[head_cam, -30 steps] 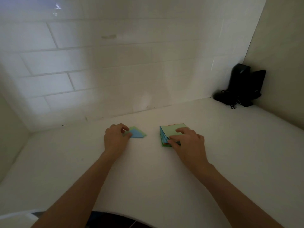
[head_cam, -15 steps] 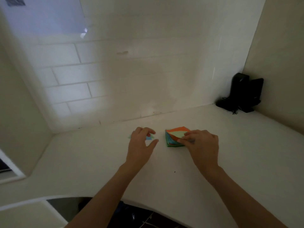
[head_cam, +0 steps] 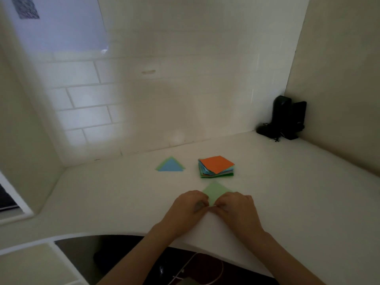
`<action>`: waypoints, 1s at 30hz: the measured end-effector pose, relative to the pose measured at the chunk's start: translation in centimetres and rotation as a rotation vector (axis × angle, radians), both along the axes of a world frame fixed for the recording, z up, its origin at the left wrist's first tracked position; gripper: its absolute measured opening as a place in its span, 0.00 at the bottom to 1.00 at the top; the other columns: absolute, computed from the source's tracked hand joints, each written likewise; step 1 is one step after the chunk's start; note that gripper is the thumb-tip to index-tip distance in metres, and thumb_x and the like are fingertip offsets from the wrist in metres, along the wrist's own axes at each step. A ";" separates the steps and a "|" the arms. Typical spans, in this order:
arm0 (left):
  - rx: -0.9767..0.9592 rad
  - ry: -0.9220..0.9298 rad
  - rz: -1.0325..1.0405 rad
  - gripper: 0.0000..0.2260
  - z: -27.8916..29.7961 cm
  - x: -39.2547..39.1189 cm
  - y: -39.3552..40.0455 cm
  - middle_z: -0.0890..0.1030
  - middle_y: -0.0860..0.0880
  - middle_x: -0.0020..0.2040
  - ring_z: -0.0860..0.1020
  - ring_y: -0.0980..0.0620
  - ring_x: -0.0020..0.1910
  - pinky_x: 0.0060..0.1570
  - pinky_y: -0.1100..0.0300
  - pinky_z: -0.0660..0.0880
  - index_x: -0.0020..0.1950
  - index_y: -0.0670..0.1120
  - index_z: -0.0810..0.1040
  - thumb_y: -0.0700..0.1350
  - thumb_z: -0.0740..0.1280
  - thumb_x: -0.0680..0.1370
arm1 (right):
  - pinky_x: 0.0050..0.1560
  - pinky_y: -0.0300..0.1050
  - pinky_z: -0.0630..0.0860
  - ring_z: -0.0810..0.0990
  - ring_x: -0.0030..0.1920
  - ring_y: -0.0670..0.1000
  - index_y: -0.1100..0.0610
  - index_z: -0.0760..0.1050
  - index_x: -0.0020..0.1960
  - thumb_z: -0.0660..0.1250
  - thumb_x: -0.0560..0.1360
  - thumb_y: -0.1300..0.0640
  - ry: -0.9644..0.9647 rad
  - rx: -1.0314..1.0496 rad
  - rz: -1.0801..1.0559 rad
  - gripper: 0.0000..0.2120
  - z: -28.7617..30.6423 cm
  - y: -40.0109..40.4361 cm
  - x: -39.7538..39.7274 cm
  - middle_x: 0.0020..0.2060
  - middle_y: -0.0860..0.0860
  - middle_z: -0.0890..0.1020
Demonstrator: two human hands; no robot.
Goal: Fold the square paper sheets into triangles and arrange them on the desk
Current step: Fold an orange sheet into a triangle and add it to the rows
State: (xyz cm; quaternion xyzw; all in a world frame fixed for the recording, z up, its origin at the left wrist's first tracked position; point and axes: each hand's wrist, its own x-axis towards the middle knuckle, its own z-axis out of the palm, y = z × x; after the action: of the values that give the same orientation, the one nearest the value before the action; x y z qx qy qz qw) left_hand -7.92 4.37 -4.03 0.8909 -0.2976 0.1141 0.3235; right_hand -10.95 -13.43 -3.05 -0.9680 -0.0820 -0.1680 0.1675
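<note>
- Now the fold of a fresh green sheet (head_cam: 216,192) is in hand, judging by how things lie: it sits on the bench (head_cam: 287,192) at lower centre of the frame, turned like a diamond, its far corner pointing up the frame toward the stack (head_cam: 216,166).
- Left hand (head_cam: 188,207) and right hand (head_cam: 236,208) meet over the sheet's near corner, fingers curled in and pinching it; the corner itself is hidden under the fingertips.
- Next, I judge, the near corner must go over to meet the far one exactly, and then a firm press along the diagonal sets the crease; thin paper slips, so one hand ought to pin it while the other runs the fold.
- Finished triangles (head_cam: 170,166) lie left of the stack, at mid-frame: a blue one on top of a pale green one, the green edge showing along the left and the peak. They are well apart from the sheet being worked.
- Stack: square sheets, orange on top, with blue and green edges fanned beneath, slightly askew, so many sheets are still to fold.
- Paper looks matte, thin and flat; the bench is smooth, pale and plain, with a rounded front edge.
- Behind stands a tiled wall (head_cam: 164,99); a black device (head_cam: 285,118) with a cord sits in the right corner of the bench.
</note>
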 end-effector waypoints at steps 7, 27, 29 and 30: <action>-0.138 0.009 0.057 0.09 -0.2 -0.4 -0.3 0.83 0.52 0.49 0.78 0.58 0.50 0.52 0.65 0.72 0.39 0.45 0.79 0.50 0.68 0.71 | 0.50 0.48 0.74 0.78 0.48 0.48 0.46 0.83 0.46 0.50 0.65 0.32 0.165 0.130 0.123 0.29 -0.1 -1.1 1.5 0.46 0.42 0.80; -0.170 0.310 0.181 0.11 0.7 1.0 -0.3 0.81 0.55 0.49 0.78 0.60 0.48 0.47 0.76 0.69 0.46 0.54 0.83 0.42 0.76 0.66 | 0.40 0.21 0.67 0.76 0.40 0.32 0.43 0.80 0.45 0.75 0.66 0.59 0.348 0.462 0.078 0.12 1.1 -1.2 1.5 0.39 0.38 0.80; -0.155 0.317 0.155 0.12 0.9 0.9 0.0 0.81 0.57 0.49 0.77 0.60 0.49 0.48 0.76 0.68 0.48 0.54 0.83 0.42 0.75 0.67 | 0.45 0.22 0.67 0.75 0.43 0.33 0.42 0.79 0.46 0.73 0.68 0.58 0.337 0.421 0.122 0.12 1.2 -1.6 1.1 0.43 0.40 0.80; -0.150 0.316 0.131 0.12 1.0 0.8 0.2 0.81 0.57 0.50 0.77 0.61 0.50 0.50 0.75 0.68 0.49 0.54 0.82 0.41 0.74 0.68 | 0.49 0.25 0.68 0.75 0.45 0.35 0.40 0.78 0.45 0.73 0.69 0.56 0.328 0.397 0.143 0.12 1.1 -1.7 0.9 0.45 0.40 0.79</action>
State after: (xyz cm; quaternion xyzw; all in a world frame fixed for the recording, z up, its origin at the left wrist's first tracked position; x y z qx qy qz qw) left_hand -7.12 4.59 -2.98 0.8887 -0.1752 0.0155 0.4235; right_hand -10.03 -15.11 -1.93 -0.9222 -0.0876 -0.0093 0.3765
